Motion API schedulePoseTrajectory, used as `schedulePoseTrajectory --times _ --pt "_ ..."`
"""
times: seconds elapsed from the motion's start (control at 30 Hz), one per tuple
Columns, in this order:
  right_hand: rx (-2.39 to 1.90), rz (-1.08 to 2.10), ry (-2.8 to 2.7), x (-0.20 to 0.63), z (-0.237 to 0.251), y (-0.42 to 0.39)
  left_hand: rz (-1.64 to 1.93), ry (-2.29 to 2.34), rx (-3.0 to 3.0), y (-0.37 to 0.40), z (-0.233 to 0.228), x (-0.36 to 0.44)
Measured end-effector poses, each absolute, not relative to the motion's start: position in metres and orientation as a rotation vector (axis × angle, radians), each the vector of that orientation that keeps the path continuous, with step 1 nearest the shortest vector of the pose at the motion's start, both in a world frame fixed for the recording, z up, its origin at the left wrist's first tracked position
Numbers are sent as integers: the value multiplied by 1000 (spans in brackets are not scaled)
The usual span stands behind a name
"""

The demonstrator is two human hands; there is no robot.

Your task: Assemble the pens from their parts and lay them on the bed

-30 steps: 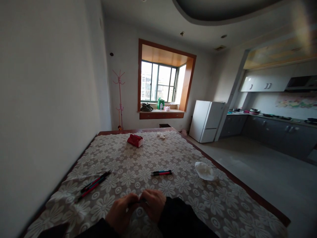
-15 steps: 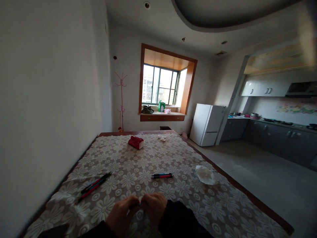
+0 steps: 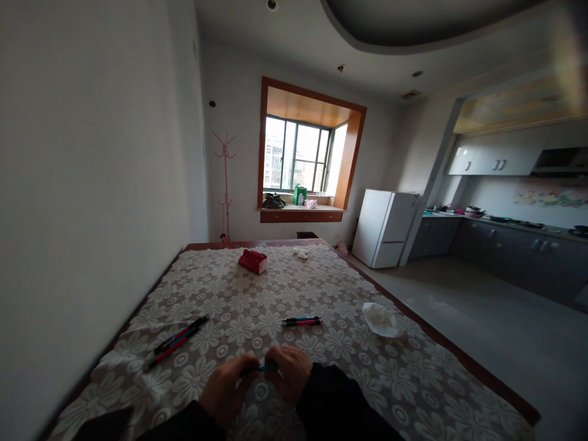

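My left hand point(image 3: 228, 387) and my right hand point(image 3: 289, 372) meet low over the near part of the table. Both pinch a thin blue pen point(image 3: 262, 368), one at each end; most of it is hidden by my fingers. Beyond my hands, two pens point(image 3: 301, 321) in blue and red with black ends lie side by side. Off to the left is a slanted bunch of similar pens point(image 3: 177, 343), some red, some blue.
A lace flower tablecloth point(image 3: 239, 300) covers the table. On it are a red tissue pack point(image 3: 252, 261), a crumpled white tissue point(image 3: 380, 320) and a small white scrap point(image 3: 301, 255). A dark object point(image 3: 103, 425) sits at the near left. The wall point(image 3: 101, 184) borders the left side.
My hands have drawn slightly apart, and more of the blue pen shows between them. The view has tilted a little; the pens on the cloth lie as before.
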State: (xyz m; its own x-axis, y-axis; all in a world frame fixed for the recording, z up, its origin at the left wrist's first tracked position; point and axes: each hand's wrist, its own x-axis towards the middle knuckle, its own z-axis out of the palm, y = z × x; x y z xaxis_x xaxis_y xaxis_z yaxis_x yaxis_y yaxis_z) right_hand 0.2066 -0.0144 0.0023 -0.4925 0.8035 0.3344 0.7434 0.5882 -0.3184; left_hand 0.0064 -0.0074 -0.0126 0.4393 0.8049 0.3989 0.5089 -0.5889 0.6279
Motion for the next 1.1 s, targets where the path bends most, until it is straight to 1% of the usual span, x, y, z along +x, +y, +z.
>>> schedulePoseTrajectory --times 0.4,0.7,1.1 --pt "-1291 112 -2433 211 -1 -9 966 1145 2270 -6 -14 5" --pt "-1256 92 -2421 212 -1 -7 994 1121 2292 -6 -16 4" --pt "-1230 85 -2381 214 5 -9 1121 1114 2206 -2 -26 3"
